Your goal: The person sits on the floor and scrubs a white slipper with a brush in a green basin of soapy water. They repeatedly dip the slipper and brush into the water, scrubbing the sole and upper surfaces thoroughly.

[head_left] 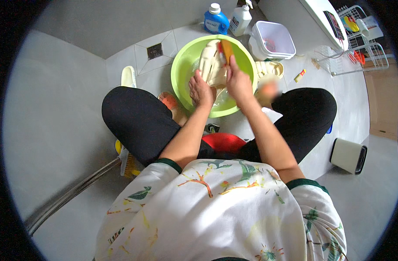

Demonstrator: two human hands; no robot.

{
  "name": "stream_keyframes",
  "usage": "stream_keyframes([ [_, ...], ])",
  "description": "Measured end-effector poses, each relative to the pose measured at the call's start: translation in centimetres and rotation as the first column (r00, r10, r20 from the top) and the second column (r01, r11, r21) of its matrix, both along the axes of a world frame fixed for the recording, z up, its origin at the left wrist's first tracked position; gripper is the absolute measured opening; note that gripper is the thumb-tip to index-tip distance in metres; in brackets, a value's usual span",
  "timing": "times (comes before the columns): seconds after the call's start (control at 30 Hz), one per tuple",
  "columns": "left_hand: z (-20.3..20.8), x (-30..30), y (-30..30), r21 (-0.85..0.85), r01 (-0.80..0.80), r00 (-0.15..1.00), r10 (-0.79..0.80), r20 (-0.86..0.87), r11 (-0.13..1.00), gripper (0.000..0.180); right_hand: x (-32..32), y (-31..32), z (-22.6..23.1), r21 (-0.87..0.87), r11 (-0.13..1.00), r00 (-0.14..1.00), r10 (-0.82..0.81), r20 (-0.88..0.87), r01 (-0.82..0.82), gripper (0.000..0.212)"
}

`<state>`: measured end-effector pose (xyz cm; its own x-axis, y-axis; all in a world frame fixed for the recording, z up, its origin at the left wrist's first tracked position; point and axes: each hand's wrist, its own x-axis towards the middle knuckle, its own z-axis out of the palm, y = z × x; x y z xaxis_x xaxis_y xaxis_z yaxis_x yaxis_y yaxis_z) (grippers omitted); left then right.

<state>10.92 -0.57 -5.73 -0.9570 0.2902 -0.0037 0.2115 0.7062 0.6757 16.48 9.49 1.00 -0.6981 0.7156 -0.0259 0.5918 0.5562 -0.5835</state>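
Note:
A light green basin point(177, 82) with water in it stands on the floor between my knees. My left hand point(200, 90) grips the near end of a cream slipper point(209, 61), which is tilted up over the basin. In my right hand point(239, 85) is a scrubbing brush point(226, 49) with a yellow-orange back and red bristles. The bristles face the slipper's right side; whether they touch it is hard to tell. My left fingers partly cover the slipper's near end.
Behind the basin stand a blue bottle point(216, 22), a white pump bottle point(240, 21) and a white tub point(275, 39). Another cream slipper point(268, 68) lies to the right, a pale one point(128, 77) to the left. A floor drain point(155, 51) and a wastebasket point(347, 156) also show.

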Motion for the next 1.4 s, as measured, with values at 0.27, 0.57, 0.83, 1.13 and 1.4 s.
stream_keyframes([
  [0.27, -1.6, -1.4, -0.1, 0.09, -0.069, 0.995, 0.075, -0.059, 0.994, 0.071, -0.1, 0.8, 0.2, -0.053, 0.998, 0.98, 0.009, -0.198, -0.019, 0.042],
  [0.57, -4.0, -2.6, 0.2, 0.346, 0.074, 0.943, -0.178, 0.28, 0.935, 0.062, -1.2, 0.6, -1.0, 0.115, 0.993, 0.984, -0.005, -0.181, 0.026, 0.05],
  [0.83, -2.2, -2.2, -0.2, 0.308, 0.017, 0.94, -0.12, 0.319, 0.951, 0.056, 3.1, -2.8, 0.7, 0.091, 0.978, 0.982, 0.181, 0.06, -0.186, 0.045],
  [1.13, -5.4, -3.9, -0.5, 0.378, -0.024, 0.951, -0.095, 0.293, 0.925, 0.062, 0.7, -1.8, 0.9, 0.026, 0.994, 0.99, 0.107, -0.087, -0.105, 0.043],
  [1.4, -4.6, -2.4, 0.0, 0.42, 0.099, 0.966, -0.189, 0.178, 0.902, 0.061, -3.8, 4.9, 1.0, 0.026, 1.0, 0.998, 0.013, -0.062, -0.012, 0.046],
])
